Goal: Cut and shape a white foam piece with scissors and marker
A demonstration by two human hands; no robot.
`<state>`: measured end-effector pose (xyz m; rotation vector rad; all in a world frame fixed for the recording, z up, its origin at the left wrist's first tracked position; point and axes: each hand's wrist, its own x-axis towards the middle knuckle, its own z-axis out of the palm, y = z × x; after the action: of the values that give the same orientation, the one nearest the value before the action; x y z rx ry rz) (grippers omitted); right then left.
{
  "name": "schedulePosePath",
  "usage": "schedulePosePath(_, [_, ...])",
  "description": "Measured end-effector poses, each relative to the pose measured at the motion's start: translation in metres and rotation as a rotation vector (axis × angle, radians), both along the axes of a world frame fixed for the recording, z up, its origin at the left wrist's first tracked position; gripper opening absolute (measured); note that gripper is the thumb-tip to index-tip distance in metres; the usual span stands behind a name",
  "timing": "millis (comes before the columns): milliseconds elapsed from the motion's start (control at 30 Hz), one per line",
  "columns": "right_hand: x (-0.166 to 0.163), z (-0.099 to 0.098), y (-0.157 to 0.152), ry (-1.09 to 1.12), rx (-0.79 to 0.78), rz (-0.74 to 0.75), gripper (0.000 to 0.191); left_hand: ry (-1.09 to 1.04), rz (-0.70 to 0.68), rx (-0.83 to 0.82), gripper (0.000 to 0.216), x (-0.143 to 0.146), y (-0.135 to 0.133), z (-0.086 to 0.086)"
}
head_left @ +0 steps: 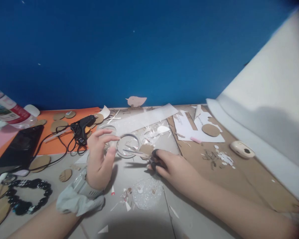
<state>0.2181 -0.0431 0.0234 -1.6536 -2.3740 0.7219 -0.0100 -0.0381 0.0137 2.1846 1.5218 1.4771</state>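
Observation:
My right hand (165, 162) grips a pair of scissors (142, 153) by the dark handles, with the blades pointing left. The blades pass over the near edge of a grey-rimmed, see-through ring (137, 142), which looks like a roll of clear tape. At the ring's left side is my left hand (102, 156), its fingers stretched and the thumb apart from the index finger. I see nothing plainly held between them. Just beyond the scissors lies a cardboard disc (147, 148). A glittery clear round piece (147, 194) lies nearer me, among small paper scraps.
On the left are a black glue gun (82, 127) with its cord, a phone (17, 149), a bottle (10, 109) and a bead bracelet (28, 196). Cardboard (239, 186), white paper (186, 131) and an earbud case (241, 149) lie right. A blue wall (149, 59) stands behind.

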Motion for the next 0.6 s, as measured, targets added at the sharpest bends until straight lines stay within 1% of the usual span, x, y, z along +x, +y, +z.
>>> schedulePosePath(67, [-0.0006, -0.0006, -0.0009, -0.039, 0.019, 0.010, 0.003, 0.068, -0.011, 0.040, 0.015, 0.0000, -0.0032, 0.0038])
schedulePosePath(133, [-0.0011, -0.0010, -0.0018, -0.062, 0.027, 0.016, 0.006, 0.195, -0.037, 0.032, 0.019, 0.0026, -0.0049, 0.0059])
schedulePosePath(200, [-0.0014, -0.0009, -0.0024, -0.080, 0.035, 0.025, 0.007, 0.285, -0.050, 0.012, 0.018, 0.0056, -0.0047, 0.0060])
schedulePosePath(333, [-0.0015, 0.0005, -0.0023, -0.100, 0.043, 0.033, 0.008, 0.324, -0.056, 0.014, 0.009, 0.0077, -0.0016, 0.0038])
schedulePosePath(500, [-0.0016, 0.0009, -0.0018, -0.116, 0.052, 0.045, 0.009, 0.340, -0.067, 0.028, 0.007, 0.0075, -0.0022, 0.0032])
schedulePosePath(600, [-0.0018, 0.0002, -0.0018, -0.126, 0.057, 0.050, 0.010, 0.342, -0.060, 0.032, 0.009, 0.0084, -0.0031, 0.0027])
